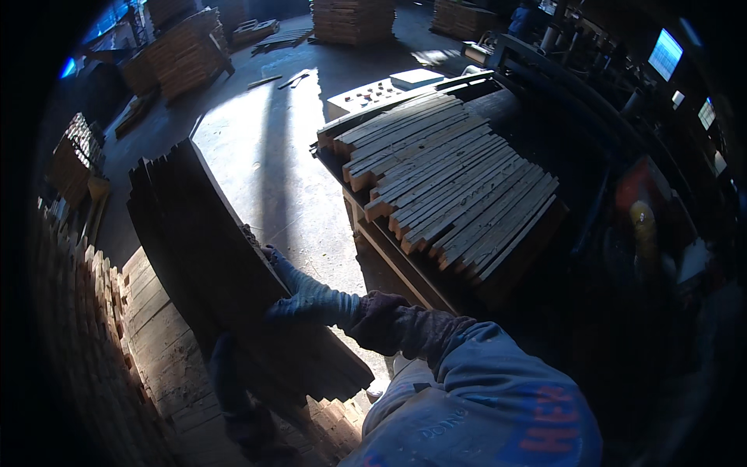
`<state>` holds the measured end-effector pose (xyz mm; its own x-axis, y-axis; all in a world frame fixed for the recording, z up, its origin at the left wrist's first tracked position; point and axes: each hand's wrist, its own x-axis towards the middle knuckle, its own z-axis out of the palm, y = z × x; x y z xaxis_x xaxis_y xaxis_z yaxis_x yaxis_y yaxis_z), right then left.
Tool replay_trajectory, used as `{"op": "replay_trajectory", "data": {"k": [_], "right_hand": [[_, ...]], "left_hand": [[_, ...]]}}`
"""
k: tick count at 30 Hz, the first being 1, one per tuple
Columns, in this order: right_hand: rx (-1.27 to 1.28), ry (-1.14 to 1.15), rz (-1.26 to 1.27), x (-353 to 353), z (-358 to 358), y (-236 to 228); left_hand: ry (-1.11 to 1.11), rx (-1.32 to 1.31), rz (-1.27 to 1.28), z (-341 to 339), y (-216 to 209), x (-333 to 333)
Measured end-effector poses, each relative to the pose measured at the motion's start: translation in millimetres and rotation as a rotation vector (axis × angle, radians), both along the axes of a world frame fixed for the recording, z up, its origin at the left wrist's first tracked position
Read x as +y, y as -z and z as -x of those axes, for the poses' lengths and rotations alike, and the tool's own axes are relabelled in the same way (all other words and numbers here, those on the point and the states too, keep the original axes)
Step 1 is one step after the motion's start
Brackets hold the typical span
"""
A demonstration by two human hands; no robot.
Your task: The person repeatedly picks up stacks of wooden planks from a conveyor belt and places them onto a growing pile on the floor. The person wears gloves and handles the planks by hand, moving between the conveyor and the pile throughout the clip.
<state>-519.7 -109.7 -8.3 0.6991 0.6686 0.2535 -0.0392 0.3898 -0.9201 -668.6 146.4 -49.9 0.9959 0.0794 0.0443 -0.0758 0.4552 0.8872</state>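
Observation:
A thick bundle of dark wooden boards (210,257) is gripped between my two gloved hands, tilted, over a stack of planks at my left. My right hand (307,300), in a blue-grey knit glove, is closed around the bundle's right edge. On the near left side, my left hand (227,370) presses against the bundle; it lies in deep shadow and its fingers are hard to make out. Right of the bundle, a row of narrow wooden boards (451,179) lies side by side on a machine table (397,261), their near ends uneven.
The plank stack (159,327) stands below the bundle at left. A white control box with buttons (366,97) sits behind the table. More lumber stacks (187,58) stand on the floor (303,171) farther back. Dark machinery (599,93) fills the right side.

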Motion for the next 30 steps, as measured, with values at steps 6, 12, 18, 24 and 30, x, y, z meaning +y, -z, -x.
{"op": "replay_trajectory", "data": {"k": [6, 12, 18, 24, 30], "right_hand": [[-0.174, 0.790, 0.196, -250.4, 40.4, 32.4], [0.296, 1.136, 0.505, -471.1, 174.5, 4.9], [0.523, 0.427, -1.524, -591.0, 259.1, 149.9], [0.581, 0.487, -1.761, -624.4, 267.0, 239.3], [0.496, 0.454, -1.693, -611.2, 263.3, 245.6]], "left_hand": [[0.437, 0.028, -0.211, -154.7, -57.0, -253.1], [1.021, -0.082, -0.336, -174.0, -42.3, -535.8], [1.431, -0.154, -0.636, -176.1, 37.7, -699.0], [1.568, -0.497, -1.345, -197.6, 45.9, -757.9], [1.643, -0.885, -1.507, -207.4, 13.6, -754.1]]}}
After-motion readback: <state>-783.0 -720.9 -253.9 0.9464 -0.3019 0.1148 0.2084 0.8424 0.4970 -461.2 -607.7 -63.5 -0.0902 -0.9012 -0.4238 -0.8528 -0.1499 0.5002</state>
